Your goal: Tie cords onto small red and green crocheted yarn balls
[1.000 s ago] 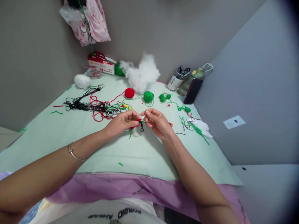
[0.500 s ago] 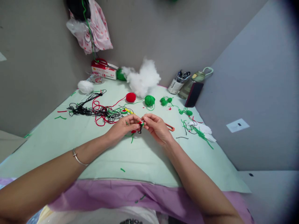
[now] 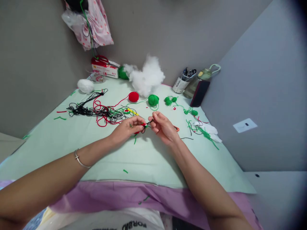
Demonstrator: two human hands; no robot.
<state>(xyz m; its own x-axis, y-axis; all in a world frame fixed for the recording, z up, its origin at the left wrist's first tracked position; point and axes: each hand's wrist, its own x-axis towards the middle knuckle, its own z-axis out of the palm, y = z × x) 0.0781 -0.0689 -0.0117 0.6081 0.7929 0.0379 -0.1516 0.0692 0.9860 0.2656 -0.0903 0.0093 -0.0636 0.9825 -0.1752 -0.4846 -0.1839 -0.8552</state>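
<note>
My left hand (image 3: 127, 130) pinches a small crocheted piece (image 3: 144, 125) in red and green, with a loop of black yarn hanging under it. Just to the right, the closed fingertips of my right hand (image 3: 165, 129) grip black yarn (image 3: 149, 122) that runs across to the piece. Whether a needle is also in those fingers I cannot make out. Behind my left hand lie a yellow-handled tool (image 3: 132, 111) and a small red, white and green round piece (image 3: 126, 111). An orange object (image 3: 177, 129) shows partly from behind my right hand.
Tangled black yarn (image 3: 83, 110) and loose red yarn (image 3: 103, 122) spread leftward. Farther back are a red yarn ball (image 3: 133, 96), a green yarn ball (image 3: 153, 100), white stuffing (image 3: 147, 78) and red scissors (image 3: 100, 59) on a box. A phone (image 3: 200, 93) leans against a bottle (image 3: 190, 90) at right.
My right hand has moved a little right, away from the piece, drawing black yarn out between the hands. My left hand keeps its hold. The view has shifted slightly.
</note>
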